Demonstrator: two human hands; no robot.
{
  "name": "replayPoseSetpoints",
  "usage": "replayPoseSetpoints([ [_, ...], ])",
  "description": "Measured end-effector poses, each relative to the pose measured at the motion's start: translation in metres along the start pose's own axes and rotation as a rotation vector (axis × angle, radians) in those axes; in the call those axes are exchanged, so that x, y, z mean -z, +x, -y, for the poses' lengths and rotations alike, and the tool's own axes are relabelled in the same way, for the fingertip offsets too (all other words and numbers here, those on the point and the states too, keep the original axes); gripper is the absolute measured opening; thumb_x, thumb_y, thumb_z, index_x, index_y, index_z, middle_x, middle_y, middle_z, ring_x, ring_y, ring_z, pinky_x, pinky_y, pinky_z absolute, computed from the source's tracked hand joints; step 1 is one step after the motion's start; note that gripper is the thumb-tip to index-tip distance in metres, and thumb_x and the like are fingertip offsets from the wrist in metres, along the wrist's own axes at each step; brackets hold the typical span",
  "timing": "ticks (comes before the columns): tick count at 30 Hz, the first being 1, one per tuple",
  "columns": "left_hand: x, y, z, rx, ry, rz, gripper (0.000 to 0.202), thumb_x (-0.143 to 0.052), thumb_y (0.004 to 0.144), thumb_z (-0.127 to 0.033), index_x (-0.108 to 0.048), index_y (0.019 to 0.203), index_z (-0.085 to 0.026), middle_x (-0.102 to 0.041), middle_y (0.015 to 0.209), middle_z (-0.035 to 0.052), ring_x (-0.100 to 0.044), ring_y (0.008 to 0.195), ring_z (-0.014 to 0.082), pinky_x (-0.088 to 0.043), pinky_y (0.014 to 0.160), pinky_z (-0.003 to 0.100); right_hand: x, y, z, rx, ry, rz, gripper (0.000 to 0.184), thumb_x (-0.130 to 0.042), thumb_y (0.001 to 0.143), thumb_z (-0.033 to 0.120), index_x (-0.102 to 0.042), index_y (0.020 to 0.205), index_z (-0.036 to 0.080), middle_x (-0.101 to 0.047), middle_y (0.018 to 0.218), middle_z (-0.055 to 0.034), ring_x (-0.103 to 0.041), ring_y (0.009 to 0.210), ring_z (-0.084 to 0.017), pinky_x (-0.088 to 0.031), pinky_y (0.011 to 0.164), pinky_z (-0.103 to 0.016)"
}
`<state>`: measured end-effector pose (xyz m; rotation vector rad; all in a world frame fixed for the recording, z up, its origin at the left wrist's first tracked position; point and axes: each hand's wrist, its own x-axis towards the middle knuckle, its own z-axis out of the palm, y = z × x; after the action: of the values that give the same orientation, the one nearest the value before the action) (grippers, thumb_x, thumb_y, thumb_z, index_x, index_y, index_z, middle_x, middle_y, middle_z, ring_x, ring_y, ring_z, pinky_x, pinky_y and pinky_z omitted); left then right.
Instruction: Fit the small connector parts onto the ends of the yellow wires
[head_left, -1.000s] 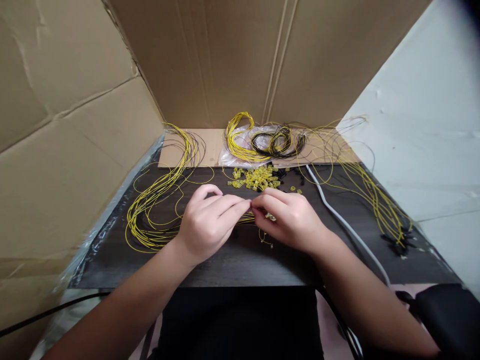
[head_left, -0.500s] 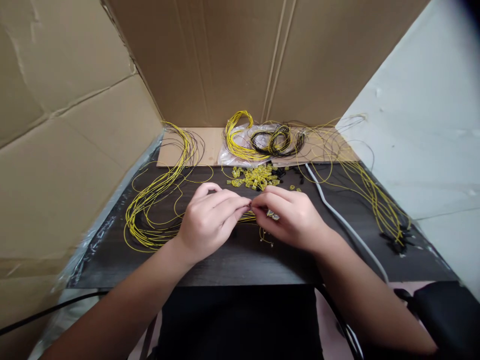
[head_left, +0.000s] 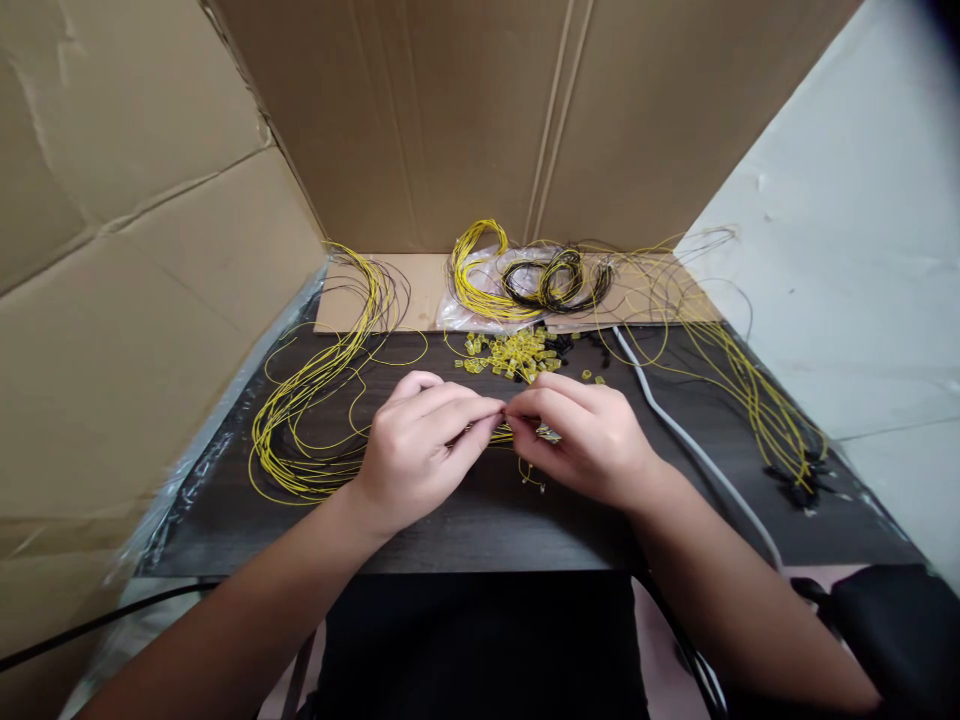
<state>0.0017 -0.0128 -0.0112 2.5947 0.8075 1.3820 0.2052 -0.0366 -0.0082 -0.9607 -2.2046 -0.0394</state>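
Both hands meet mid-table here. The left hand (head_left: 416,450) has its fingers (head_left: 480,408) pinched narrow on a thin yellow wire (head_left: 496,436), and the right hand (head_left: 589,440) pinches closed right against them, fingertip to fingertip, on what looks like a small clear connector (head_left: 547,434). It's too tiny to tell if the wire end is already seated. The wire trails off leftward from the fingers into the big wire loop (head_left: 315,420).

The pile of yellow connectors (head_left: 514,355) sits just beyond the fingers, and more coils (head_left: 525,280) lie farther back by the cardboard (head_left: 420,120). A grey cable (head_left: 675,425) runs past the right of the fingers, with another wire bundle (head_left: 757,400) well off to that side.

My guess for doing this bit well: grip the wire close to its tip so it doesn't buckle, hold the connector square, and push straight in.
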Motion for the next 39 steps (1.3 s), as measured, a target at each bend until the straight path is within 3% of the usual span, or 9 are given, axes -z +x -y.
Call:
replayPoseSetpoints([
  [3,0.0004,0.0009,-0.0016,0.039,-0.049,-0.006,0.013,-0.070,0.085,-0.012,-0.072,0.097,-0.019,-0.076,0.086,0.0020,-0.068,0.074,0.0116,-0.051,0.077,0.030,-0.0003,-0.0002,0.0009,0.012,-0.053,-0.015,0.008,-0.055,0.092,0.017,-0.063,0.094,0.017,-0.061,0.077,-0.0008,-0.053,0.063,-0.009,-0.042,0.056,-0.022],
  [8,0.0002,-0.0007,-0.0008,-0.012,0.005,0.006,0.016,-0.069,0.084,-0.010,-0.071,0.097,-0.019,-0.077,0.087,0.0017,-0.069,0.076,0.0118,-0.050,0.080,0.031,0.0006,0.0009,0.0035,0.022,-0.038,-0.079,0.008,-0.055,0.091,0.014,-0.062,0.091,0.017,-0.060,0.073,0.0004,-0.050,0.060,-0.008,-0.042,0.054,-0.021],
  [19,0.0009,-0.0016,-0.0014,-0.010,0.028,-0.001,0.018,-0.068,0.085,-0.011,-0.072,0.100,-0.021,-0.078,0.088,0.0017,-0.069,0.077,0.0126,-0.051,0.082,0.033,0.0011,0.0006,0.0046,0.035,-0.092,-0.083,0.006,-0.057,0.090,0.015,-0.061,0.092,0.018,-0.060,0.073,0.0012,-0.051,0.059,-0.008,-0.040,0.054,-0.022],
  [26,0.0013,0.0035,-0.0051,0.139,-0.182,-0.034,0.011,-0.071,0.084,-0.013,-0.075,0.093,-0.020,-0.076,0.079,0.0000,-0.066,0.066,0.0108,-0.051,0.074,0.031,0.0029,0.0020,0.0062,0.046,-0.089,-0.096,0.007,-0.058,0.089,0.013,-0.061,0.092,0.018,-0.062,0.074,0.0013,-0.052,0.059,-0.008,-0.039,0.053,-0.021],
  [31,0.0015,0.0026,-0.0049,0.134,-0.167,-0.035,0.013,-0.072,0.084,-0.014,-0.076,0.093,-0.022,-0.077,0.081,-0.0018,-0.066,0.065,0.0096,-0.051,0.080,0.032,0.0017,0.0012,0.0052,0.042,-0.087,-0.086,0.007,-0.058,0.089,0.013,-0.061,0.092,0.018,-0.062,0.074,0.0011,-0.052,0.059,-0.008,-0.040,0.054,-0.022],
  [35,0.0025,0.0031,-0.0058,0.106,-0.104,-0.033,0.011,-0.071,0.084,-0.015,-0.076,0.091,-0.023,-0.077,0.079,-0.0021,-0.066,0.065,0.0099,-0.052,0.080,0.032,-0.0003,0.0015,0.0054,0.030,-0.054,-0.083,0.009,-0.056,0.090,0.013,-0.062,0.093,0.018,-0.063,0.074,0.0005,-0.053,0.059,-0.008,-0.041,0.053,-0.022],
  [39,0.0041,0.0044,-0.0057,0.162,-0.168,-0.075,0.010,-0.074,0.083,-0.018,-0.077,0.091,-0.022,-0.077,0.080,0.0001,-0.066,0.066,0.0110,-0.055,0.076,0.031,0.0016,0.0054,0.0061,-0.039,0.140,-0.104,0.008,-0.056,0.091,0.013,-0.062,0.093,0.018,-0.062,0.076,-0.0008,-0.055,0.064,-0.009,-0.045,0.059,-0.022],
])
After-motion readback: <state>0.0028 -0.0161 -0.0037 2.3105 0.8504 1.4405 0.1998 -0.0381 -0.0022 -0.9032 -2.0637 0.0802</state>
